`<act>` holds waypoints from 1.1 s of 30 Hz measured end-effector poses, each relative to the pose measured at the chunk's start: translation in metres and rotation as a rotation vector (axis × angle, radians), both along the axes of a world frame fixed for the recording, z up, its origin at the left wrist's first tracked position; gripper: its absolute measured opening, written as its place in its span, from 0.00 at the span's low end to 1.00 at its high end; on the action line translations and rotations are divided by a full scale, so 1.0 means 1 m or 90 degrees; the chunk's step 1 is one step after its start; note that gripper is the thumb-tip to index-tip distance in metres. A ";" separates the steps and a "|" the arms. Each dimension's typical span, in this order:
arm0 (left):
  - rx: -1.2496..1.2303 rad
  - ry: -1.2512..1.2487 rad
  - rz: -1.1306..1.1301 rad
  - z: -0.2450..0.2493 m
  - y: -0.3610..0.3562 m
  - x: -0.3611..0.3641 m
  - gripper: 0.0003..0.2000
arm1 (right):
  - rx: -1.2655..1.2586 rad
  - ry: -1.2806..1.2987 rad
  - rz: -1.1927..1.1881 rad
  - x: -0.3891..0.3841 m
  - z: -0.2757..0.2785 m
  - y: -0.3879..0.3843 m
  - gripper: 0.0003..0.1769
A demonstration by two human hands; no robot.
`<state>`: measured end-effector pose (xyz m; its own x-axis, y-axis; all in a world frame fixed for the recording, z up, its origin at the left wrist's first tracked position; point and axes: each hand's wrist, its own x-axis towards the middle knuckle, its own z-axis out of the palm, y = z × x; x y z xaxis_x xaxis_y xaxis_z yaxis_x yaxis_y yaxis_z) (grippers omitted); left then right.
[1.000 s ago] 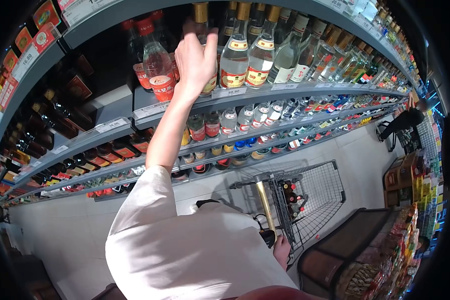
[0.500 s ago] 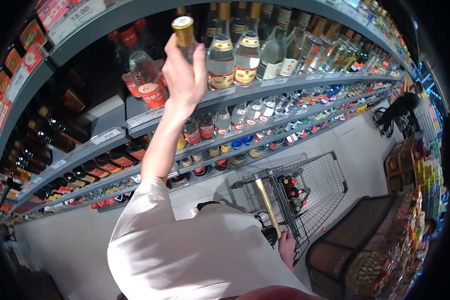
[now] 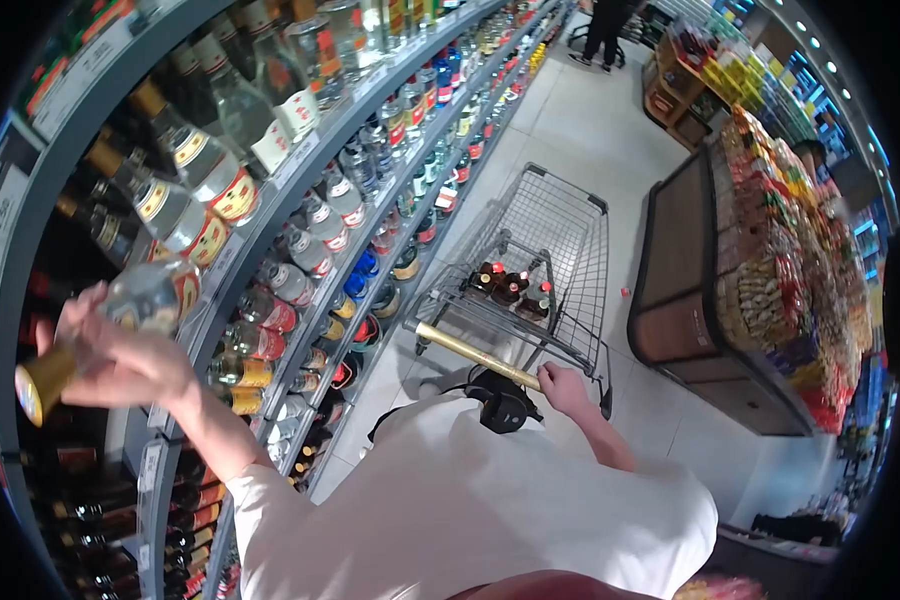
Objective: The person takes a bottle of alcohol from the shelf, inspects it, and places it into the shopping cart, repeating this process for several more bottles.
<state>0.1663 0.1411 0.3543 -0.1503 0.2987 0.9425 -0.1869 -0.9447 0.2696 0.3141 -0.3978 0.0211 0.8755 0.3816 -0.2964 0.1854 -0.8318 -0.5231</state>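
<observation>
Shop aisle, pale tiled floor [image 3: 570, 130] | bottle-packed shelves [image 3: 305, 150] at left | left hand [image 3: 120, 368] fingers wrapped round clear bottle [image 3: 147, 297], tilted, before shelves | right hand [image 3: 562, 388] fingers closed on trolley handle [image 3: 475, 355]

**A loose white shirt with short sleeves**

The person wears a white shirt [image 3: 470, 510]. It is loose and has soft folds. The left sleeve [image 3: 270, 495] is short and wide, and so is the right sleeve [image 3: 670, 500]. Below them the arms are bare down to the left hand [image 3: 120, 365] and the right hand [image 3: 562, 388]. A small round black thing [image 3: 500, 408] with a thin black cord [image 3: 385, 425] shows at the top edge of the shirt.
</observation>
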 end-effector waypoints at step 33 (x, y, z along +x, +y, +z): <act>-0.118 0.671 -0.810 -0.201 -0.308 0.205 0.40 | 0.210 -0.333 0.025 0.098 0.253 0.034 0.20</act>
